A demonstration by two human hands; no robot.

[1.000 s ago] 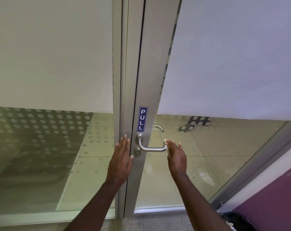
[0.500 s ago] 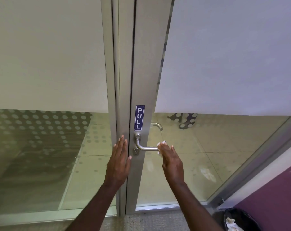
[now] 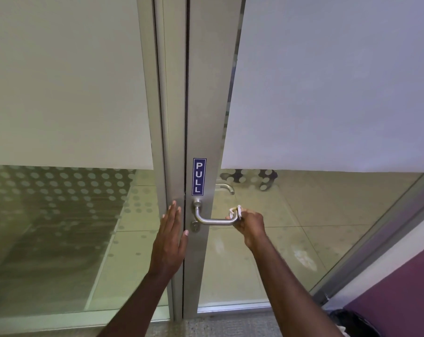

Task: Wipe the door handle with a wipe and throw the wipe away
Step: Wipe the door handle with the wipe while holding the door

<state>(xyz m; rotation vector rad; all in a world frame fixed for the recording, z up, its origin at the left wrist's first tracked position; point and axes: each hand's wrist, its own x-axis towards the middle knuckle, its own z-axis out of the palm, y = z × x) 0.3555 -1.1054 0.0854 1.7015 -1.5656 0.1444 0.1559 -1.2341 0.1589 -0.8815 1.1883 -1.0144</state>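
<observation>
A brushed-metal lever door handle [image 3: 213, 221] sticks out of the grey door frame [image 3: 201, 117], below a blue PULL sticker [image 3: 199, 176]. My right hand [image 3: 251, 223] is closed on a small white wipe [image 3: 236, 210] and presses it against the handle's outer tip. Only a crumpled corner of the wipe shows above my fingers. My left hand [image 3: 172, 235] lies flat, fingers together, on the frame edge just left of the handle, holding nothing.
Frosted glass panels fill both sides of the frame, with clear glass below. A second handle [image 3: 225, 187] shows through the glass. A black bin bag [image 3: 352, 323] sits at the bottom right beside a purple wall [image 3: 405, 295].
My right hand has slid the wipe from the middle of the lever out to its end. The left hand stays flat on the frame. The view has shifted slightly.
</observation>
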